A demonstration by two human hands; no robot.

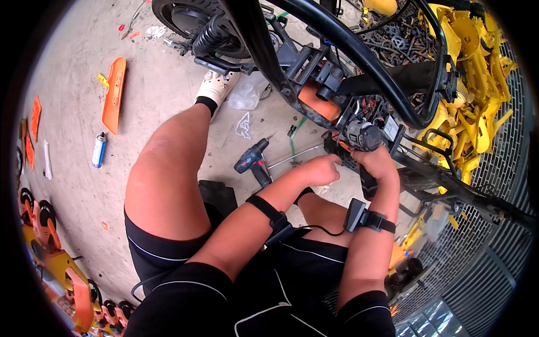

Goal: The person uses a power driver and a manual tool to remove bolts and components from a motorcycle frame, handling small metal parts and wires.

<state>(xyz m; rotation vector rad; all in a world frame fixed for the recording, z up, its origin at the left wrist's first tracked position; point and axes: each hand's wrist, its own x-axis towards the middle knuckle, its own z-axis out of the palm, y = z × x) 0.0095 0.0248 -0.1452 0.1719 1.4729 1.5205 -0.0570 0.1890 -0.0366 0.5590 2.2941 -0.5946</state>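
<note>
Grey concrete floor (84,185) is spreading under a seated person, and a heap of yellow plastic body panels (477,73) is lying against a metal grating on the right. Above the knees, a stripped black tubular scooter frame (337,39) is leaning with its rear tyre (185,17) at the top.

Both hands are working at the frame's lower bracket. The right hand (377,163) is wrapping its grip tight around the handle of a black and grey cordless driver (362,137), whose nose is pointing into the frame. The left hand (323,168) is curling closed just beside it; whether its grip is pinching anything cannot be told.

Judging from this, the step is going best with the driver held square to the fastener and the left hand steadying the part.

Counted: two drivers, the second a dark blue and red one (254,162) lying on the floor; one long orange plastic panel (114,92); one white and blue spray can (99,150).
</note>
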